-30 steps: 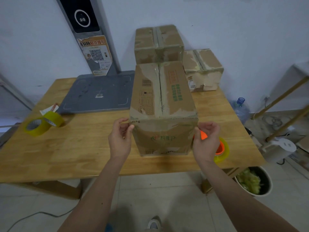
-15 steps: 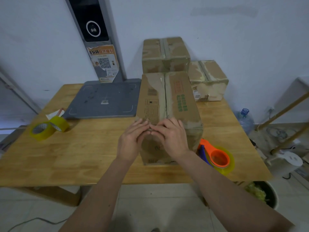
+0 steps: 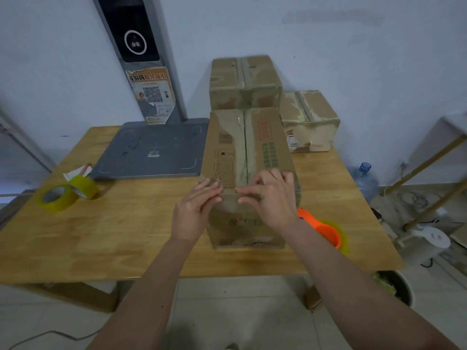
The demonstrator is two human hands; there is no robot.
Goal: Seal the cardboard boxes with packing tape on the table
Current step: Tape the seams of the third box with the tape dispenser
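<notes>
box (image 3: 246, 157): near-right part of worktop (image 3: 126, 223), long axis runs from the near edge toward the far edge; centre seam runs the same way, flaps closed
left hand (image 3: 193, 208): fingers fairly straight, pressing on box's near top edge, left of seam; holds nothing
right hand (image 3: 271, 198): fingers bent over the same edge, right of seam, pressing down; tips near the left hand's, contact unclear; nothing gripped as far as I can tell
tape gun (image 3: 323, 229): orange, yellow roll, on worktop touching or just beside box's right side, near the near edge; right hand is the nearer one
key relation: seam leads straight away from both hands, so tape likely gets pulled near to far
spare rolls (image 3: 67, 193): left edge of worktop, well apart from box
other boxes (image 3: 271, 102): far edge, by wall, already taped
scale (image 3: 151, 150): grey, far-left, left of box
</notes>
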